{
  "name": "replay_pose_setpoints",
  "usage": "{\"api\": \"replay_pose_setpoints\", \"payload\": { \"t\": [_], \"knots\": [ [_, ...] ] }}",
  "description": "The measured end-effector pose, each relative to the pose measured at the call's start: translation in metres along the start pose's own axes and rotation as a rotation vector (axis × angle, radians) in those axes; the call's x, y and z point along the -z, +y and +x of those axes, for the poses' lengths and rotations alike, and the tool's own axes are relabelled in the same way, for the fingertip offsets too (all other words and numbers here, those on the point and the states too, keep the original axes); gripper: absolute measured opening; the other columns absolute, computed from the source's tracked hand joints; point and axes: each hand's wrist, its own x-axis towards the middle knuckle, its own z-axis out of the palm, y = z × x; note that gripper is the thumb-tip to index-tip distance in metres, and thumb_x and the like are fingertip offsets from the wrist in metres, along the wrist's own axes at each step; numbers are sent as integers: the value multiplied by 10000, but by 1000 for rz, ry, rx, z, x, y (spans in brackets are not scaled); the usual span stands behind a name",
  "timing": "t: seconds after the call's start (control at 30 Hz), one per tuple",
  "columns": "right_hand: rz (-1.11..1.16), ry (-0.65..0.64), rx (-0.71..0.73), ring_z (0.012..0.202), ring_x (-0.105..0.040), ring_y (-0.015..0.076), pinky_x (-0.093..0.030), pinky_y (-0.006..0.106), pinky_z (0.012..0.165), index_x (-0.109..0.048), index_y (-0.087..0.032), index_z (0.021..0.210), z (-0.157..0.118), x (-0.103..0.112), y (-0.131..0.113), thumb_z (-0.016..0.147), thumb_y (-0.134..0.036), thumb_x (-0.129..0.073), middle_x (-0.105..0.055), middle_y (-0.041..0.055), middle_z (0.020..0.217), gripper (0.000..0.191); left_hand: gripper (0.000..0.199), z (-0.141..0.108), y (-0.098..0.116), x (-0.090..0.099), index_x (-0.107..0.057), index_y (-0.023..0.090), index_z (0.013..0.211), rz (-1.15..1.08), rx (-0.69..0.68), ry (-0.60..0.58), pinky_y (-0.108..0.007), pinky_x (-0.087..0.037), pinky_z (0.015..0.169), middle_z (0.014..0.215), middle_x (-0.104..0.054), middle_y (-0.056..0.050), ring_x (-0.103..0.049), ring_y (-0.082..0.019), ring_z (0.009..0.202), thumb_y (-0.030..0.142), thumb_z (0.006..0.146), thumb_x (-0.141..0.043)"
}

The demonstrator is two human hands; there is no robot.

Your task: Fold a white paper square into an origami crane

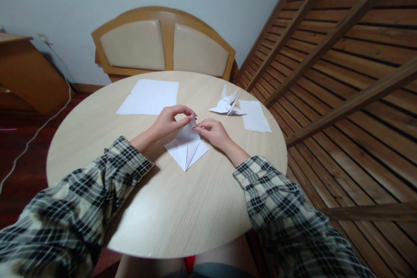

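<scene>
A partly folded sheet of white paper [188, 148] lies in front of me, creased down its middle, with one point towards me and a narrow upper point away from me. My left hand [170, 120] pinches the far tip of this folded paper between thumb and fingers. On the upper right edge, the closed fingers of my right hand [213, 132] grip the same paper just below that tip. The fingertips partly hide the tip, so its exact fold cannot be made out.
A white paper crane [228, 103] sits at the back right of the round table [169, 221], beside small paper sheets [255, 116]. Larger white paper [149, 97] lies at the back left. Behind stands a wooden headboard [168, 43]; a slatted wood panel [352, 91] rises at right.
</scene>
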Motion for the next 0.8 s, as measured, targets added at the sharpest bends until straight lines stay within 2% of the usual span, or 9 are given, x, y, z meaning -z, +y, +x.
{"api": "replay_pose_setpoints", "payload": {
  "t": [0.33,0.47,0.53,0.6,0.67,0.73,0.8],
  "knots": [
    [16,-15,15,852,-661,176,-469,351,853,-795,-232,809,0,0,-1,858,-239,-763,-753,32,845,59,212,0,-5,-8,-760,160,943,-16,29,127,-292,-545,777,925,-784,-83,-707,-179,838,297,927,-599],
    [16,8,6,822,-650,173,-463,340,819,-780,-224,777,-1,0,-2,838,-246,-786,-743,32,823,65,327,-3,-13,-16,-744,145,1021,-123,96,188,-309,-541,781,946,-767,-100,-693,-178,836,373,993,-510],
    [17,24,7,813,-649,174,-464,343,817,-774,-230,763,-1,0,-1,839,-256,-783,-742,27,816,80,381,-4,-18,-21,-728,148,1024,-166,120,182,-319,-533,779,959,-755,-97,-677,-178,833,426,1009,-469],
    [11,41,11,816,-652,177,-466,353,830,-771,-242,757,-1,0,0,840,-251,-777,-745,20,815,83,360,-5,-21,-27,-712,151,1004,-189,123,165,-309,-510,742,952,-742,-85,-649,-175,816,459,973,-529],
    [-5,56,18,847,-660,183,-468,367,860,-774,-255,767,0,0,1,838,-216,-762,-753,15,835,82,306,-6,-21,-32,-690,155,958,-189,126,135,-284,-461,657,850,-703,-47,-597,-155,726,450,910,-623],
    [-30,73,22,879,-664,191,-467,381,883,-774,-261,776,0,0,2,831,-180,-748,-760,15,856,101,251,-6,-20,-36,-646,166,840,-122,142,100,-269,-377,577,703,-611,7,-511,-129,623,413,868,-678],
    [-62,92,21,886,-661,198,-468,388,882,-768,-259,775,0,0,3,826,-173,-741,-759,17,857,104,285,-6,-17,-38,-554,184,705,-13,166,90,-273,-297,540,609,-504,43,-426,-114,562,380,849,-702]
  ]
}}
